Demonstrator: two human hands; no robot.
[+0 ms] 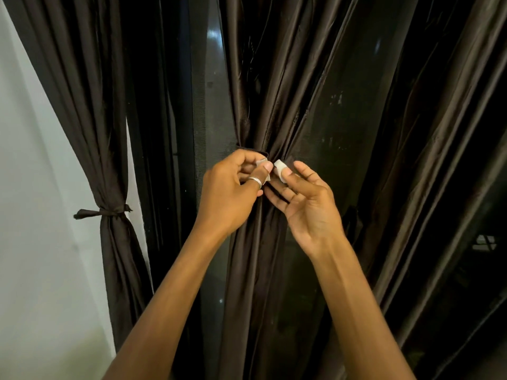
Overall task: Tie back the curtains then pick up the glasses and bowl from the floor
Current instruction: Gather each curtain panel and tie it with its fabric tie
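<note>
Nothing legible found: no text, label, brand, number or sign can be read on any surface in the head view. The only pale faces that might carry print are blank as seen: the left white tab, pinched by the left hand, and the right white tab, pinched by the right hand.
</note>
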